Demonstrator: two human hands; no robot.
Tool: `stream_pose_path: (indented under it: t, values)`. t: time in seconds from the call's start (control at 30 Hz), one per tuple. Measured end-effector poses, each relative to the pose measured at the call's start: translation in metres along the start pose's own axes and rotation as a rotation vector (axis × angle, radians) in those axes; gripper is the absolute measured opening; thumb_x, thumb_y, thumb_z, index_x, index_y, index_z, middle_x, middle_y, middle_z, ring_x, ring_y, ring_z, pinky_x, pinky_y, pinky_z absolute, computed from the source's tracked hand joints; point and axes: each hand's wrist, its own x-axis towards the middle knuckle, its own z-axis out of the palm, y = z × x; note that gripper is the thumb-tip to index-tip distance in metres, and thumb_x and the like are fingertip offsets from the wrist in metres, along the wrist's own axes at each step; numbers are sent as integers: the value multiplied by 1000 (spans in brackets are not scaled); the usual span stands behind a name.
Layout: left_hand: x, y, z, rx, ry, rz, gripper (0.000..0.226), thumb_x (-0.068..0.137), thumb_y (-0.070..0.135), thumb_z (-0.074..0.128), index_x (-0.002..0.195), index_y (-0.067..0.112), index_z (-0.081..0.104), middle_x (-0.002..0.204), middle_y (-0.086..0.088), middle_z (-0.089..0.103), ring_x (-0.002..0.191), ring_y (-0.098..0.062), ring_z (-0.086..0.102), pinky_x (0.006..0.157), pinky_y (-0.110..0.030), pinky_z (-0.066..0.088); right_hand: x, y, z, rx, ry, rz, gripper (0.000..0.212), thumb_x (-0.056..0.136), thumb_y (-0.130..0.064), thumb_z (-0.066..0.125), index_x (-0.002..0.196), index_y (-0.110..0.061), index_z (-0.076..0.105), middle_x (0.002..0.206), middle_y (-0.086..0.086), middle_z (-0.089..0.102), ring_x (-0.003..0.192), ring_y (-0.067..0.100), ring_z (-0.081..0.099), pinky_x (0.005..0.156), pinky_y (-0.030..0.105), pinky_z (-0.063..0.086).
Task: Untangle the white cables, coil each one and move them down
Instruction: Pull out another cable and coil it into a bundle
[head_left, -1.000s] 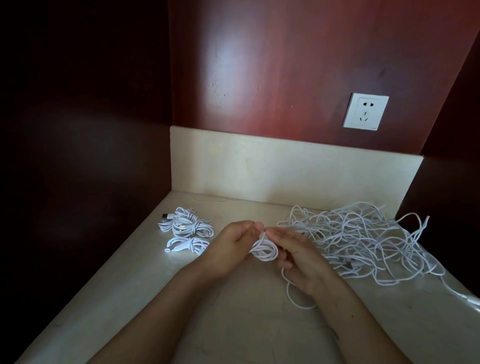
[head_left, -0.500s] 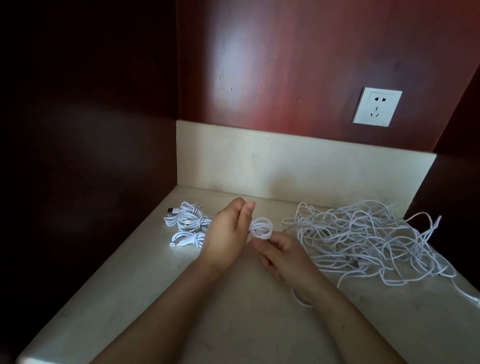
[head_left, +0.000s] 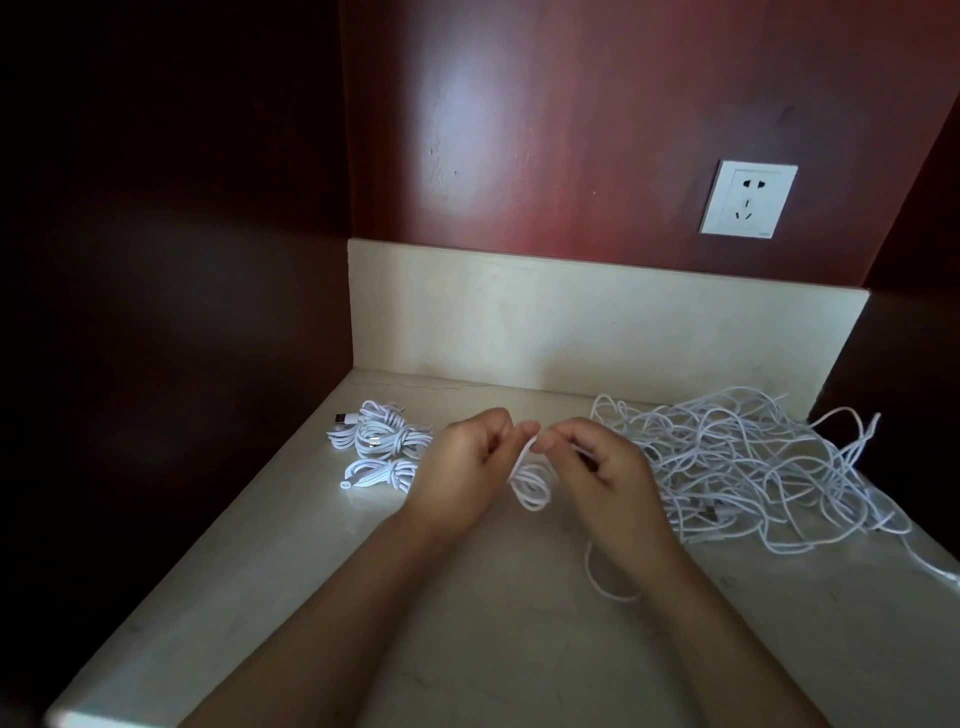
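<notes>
Coiled bundles (head_left: 379, 447) of white cable lie well to the left of the grip on the pale countertop (head_left: 467, 623), stacked close together. The upper bundle has a USB plug (head_left: 340, 417) pointing left, away from the grip. The lower bundle's long axis runs left to right. Left hand (head_left: 467, 462): forearm enters from the lower left, back of the hand up, fingers curled, thumb and forefinger tips pressed together at the grip point. Small coil (head_left: 531, 480): held between the two hands above the counter, and it hangs below the grip as a few oval loops. Its long axis runs from the grip down toward the person, and its top end is pinched. Right hand (head_left: 608, 467): forearm enters from the lower right, knuckles up, fingers curled inward, thumb and forefinger nipping the cable at the top of the coil, just beside the left fingertips. Loose strand (head_left: 597, 577): curves on the counter below the right wrist, on the near side of the grip. Its link to the coil is hidden by the hand. Tangled pile (head_left: 753, 467): right of the grip, spread wide in disordered loops with no single axis. Beyond the grip stands a cream backsplash (head_left: 571, 322). A wall socket (head_left: 748, 200) is set in the red-brown panel above and right.
</notes>
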Motion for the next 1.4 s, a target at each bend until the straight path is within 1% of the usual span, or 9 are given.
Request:
stream_pose_path:
  t: [0.1, 0.27, 0.37, 0.47, 0.6, 0.77, 0.93, 1.17, 1.4]
  values:
    - [-5, 11, 6, -296, -64, 26, 44, 91, 53, 47, 63, 19, 42, 56, 6, 40, 56, -11, 39, 54, -33, 35, 5, 4, -3, 123, 70, 66, 16, 91, -9, 66, 76, -15, 70, 66, -13, 65, 62, 0, 59, 62, 14, 43]
    - [-8, 25, 1, -509, 48, 17, 44, 99, 36, 48, 63, 12, 43, 54, 0, 43, 50, -9, 40, 50, -22, 36, 3, 9, 9, 209, -7, 139, 21, 89, -3, 66, 77, -17, 74, 69, -7, 71, 63, 3, 62, 62, 20, 47]
    - [-5, 21, -1, -460, 134, 14, 42, 102, 30, 43, 64, 14, 40, 51, 7, 40, 47, -6, 38, 51, -21, 35, -4, 16, 19, -22, -139, 96, 18, 94, -16, 60, 84, -25, 72, 66, -24, 65, 64, -7, 58, 64, 15, 42]
    - [-2, 11, -5, -280, 192, -16, 39, 102, 35, 41, 66, 20, 38, 51, 11, 42, 50, -8, 40, 54, -32, 36, -10, 19, 25, -281, -272, 41, 27, 91, -49, 46, 79, -32, 63, 68, -15, 62, 66, -1, 58, 65, 30, 47]
    - [0, 2, -6, 25, 218, -21, 32, 102, 35, 44, 73, 23, 39, 56, 7, 48, 59, -20, 50, 61, -41, 42, -17, 11, 27, -500, -392, -153, 31, 94, -39, 46, 67, -30, 37, 58, -3, 44, 59, 14, 46, 57, 36, 31]
    - [2, -7, -7, 77, 176, -23, 12, 94, 27, 60, 97, 24, 50, 68, 4, 55, 61, -14, 55, 61, -36, 43, -16, 2, 19, -606, -251, -357, 21, 88, -37, 47, 71, -29, 39, 58, -2, 49, 53, 15, 51, 50, 28, 32]
    - [1, -7, -3, -79, -9, 21, 18, 89, 29, 63, 96, 37, 48, 68, 9, 54, 56, -19, 56, 62, -38, 47, -9, 8, 8, -319, 2, -111, 13, 86, -43, 54, 86, -35, 65, 78, -18, 67, 68, 4, 62, 63, 27, 47]
    - [-1, 8, 6, -541, 31, 107, 2, 95, 14, 52, 95, 15, 51, 62, 5, 41, 50, -4, 36, 51, -16, 33, 5, 21, 5, 229, 30, 206, 11, 85, 2, 69, 79, -6, 70, 70, 3, 71, 64, 9, 64, 63, 21, 49]
    - [5, -1, 6, -553, 200, -106, 16, 103, 8, 40, 96, 22, 45, 74, 2, 45, 56, -4, 40, 51, -19, 36, -10, 33, 20, -495, -264, 1, 33, 91, -47, 45, 83, -22, 64, 77, -2, 67, 71, 10, 60, 66, 33, 45]
